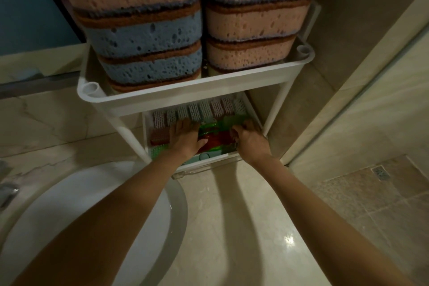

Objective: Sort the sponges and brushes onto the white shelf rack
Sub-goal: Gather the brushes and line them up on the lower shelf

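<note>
The white shelf rack (185,95) stands against the wall. Its upper tray holds two tall stacks of sponges: pink over blue sponges (148,37) on the left, pink sponges (253,23) on the right. The lower tray (146,137) holds a row of bristly brushes (197,110) at the back and green and red brushes (214,136) in front. My left hand (185,138) lies flat on the brushes with fingers stretched out. My right hand (249,139) curls its fingers on the red and green brushes at the tray's right side.
A white basin (92,216) curves at the lower left, with a metal tap (8,193) at the left edge. A glass shower partition (348,100) rises at right. A floor drain (380,173) sits in the tiled floor.
</note>
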`<state>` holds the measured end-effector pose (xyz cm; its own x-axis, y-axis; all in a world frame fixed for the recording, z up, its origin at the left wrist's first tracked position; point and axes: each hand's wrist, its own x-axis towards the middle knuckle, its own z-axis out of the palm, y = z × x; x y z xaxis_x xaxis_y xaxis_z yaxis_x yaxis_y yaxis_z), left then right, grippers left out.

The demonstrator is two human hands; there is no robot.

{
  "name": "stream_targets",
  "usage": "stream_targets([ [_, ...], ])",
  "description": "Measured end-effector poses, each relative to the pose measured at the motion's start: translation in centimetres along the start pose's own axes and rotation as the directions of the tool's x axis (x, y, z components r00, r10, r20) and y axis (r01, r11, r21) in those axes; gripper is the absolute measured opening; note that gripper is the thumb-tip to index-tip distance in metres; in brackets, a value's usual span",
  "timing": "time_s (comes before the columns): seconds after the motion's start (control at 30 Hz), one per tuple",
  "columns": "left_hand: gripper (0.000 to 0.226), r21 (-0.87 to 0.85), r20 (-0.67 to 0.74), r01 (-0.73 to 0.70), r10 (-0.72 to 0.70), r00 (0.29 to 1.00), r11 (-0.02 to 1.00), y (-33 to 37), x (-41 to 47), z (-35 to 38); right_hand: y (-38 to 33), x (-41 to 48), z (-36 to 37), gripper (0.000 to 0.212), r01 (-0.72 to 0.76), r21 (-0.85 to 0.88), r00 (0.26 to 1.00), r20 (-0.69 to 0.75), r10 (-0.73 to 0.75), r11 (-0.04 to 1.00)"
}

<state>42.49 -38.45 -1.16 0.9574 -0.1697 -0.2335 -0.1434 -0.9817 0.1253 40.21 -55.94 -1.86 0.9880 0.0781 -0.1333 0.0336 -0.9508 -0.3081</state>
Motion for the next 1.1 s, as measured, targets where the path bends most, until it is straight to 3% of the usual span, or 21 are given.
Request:
stream_targets([
  [0.23,0.062,-0.027,0.022,-0.004,0.004,1.000,1.000,-0.5,-0.3,0.8,0.0,-0.2,-0.2,0.034,0.008,-0.015,1.000,0.013,-0.007,1.000],
  [0.4,0.053,-0.052,-0.002,0.018,-0.018,1.000,0.999,-0.5,-0.4,0.2,0.1,-1.1,0.3,0.037,0.006,-0.018,0.998,-0.062,-0.007,1.000],
  [0.77,0.039,-0.098,-0.047,0.018,-0.022,0.999,0.995,-0.2,-0.9,0.0,-0.4,-2.0,-0.7,0.050,-0.012,0.003,0.997,-0.073,0.013,1.000],
  [0.97,0.038,-0.152,-0.085,0.074,-0.088,0.992,0.986,0.0,-2.3,-1.0,-1.3,-3.6,-0.6,0.037,0.073,0.084,0.968,-0.244,-0.050,0.994],
  [1.1,0.039,-0.313,-0.166,0.076,-0.133,0.977,0.947,0.5,-4.8,-1.9,-3.2,-5.8,-0.2,0.032,0.147,0.262,0.939,-0.340,-0.051,0.954],
])
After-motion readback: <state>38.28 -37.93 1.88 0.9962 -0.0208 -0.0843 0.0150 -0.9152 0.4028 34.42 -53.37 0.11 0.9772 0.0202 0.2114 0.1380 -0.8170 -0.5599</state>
